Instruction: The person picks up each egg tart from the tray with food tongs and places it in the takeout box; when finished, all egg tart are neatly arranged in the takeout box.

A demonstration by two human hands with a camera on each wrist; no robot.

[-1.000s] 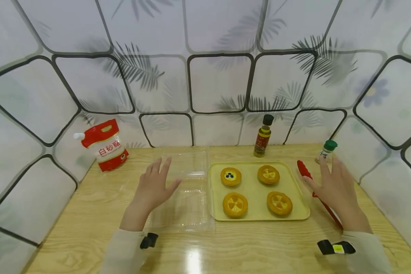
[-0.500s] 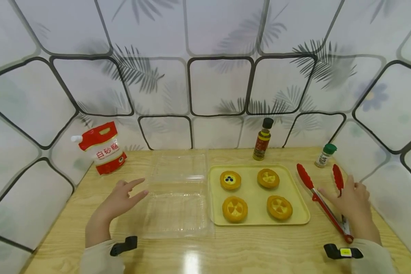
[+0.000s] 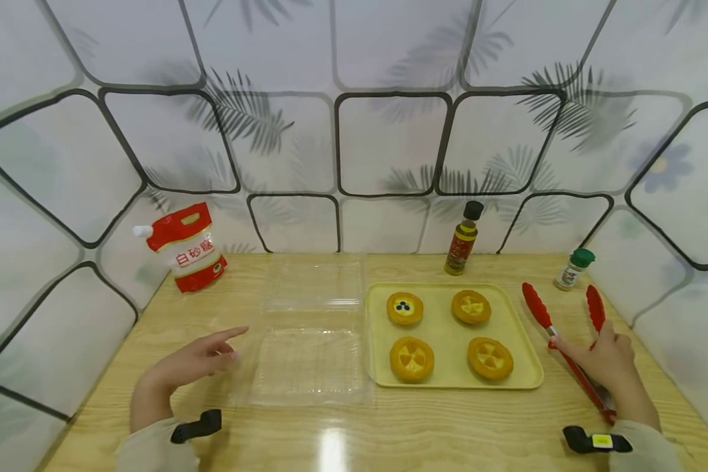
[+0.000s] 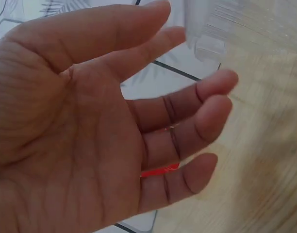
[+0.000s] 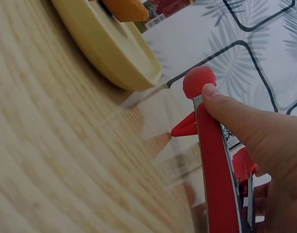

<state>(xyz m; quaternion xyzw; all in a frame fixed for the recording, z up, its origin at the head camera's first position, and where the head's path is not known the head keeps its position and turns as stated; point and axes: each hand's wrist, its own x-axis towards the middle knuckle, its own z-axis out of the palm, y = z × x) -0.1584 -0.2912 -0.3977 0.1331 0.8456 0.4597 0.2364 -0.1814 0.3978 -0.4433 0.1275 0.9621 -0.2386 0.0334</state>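
Note:
At the right of the head view my right hand (image 3: 610, 364) holds a pair of red tongs (image 3: 578, 370). In the right wrist view the thumb lies along one red arm of the tongs (image 5: 214, 160), with the fingers partly hidden at the other arm. The tips of the tongs are spread apart. My left hand (image 3: 185, 364) hovers over the table, left of a clear plastic container (image 3: 307, 360) whose lid lies back. Its fingers are loosely bent with nothing in them. Several round tarts (image 3: 412, 359) sit on a yellow tray (image 3: 448, 381); one carries blueberries.
A red and white sugar pouch (image 3: 189, 249) stands at the back left. Near the wall are a dark-capped bottle (image 3: 461, 242) and a small green-capped shaker (image 3: 572, 270). Patterned walls close off the back and sides of the wooden table (image 3: 271, 436).
My right hand has come down onto the tongs and taken hold of them. The left hand has drawn back left from over the plastic container.

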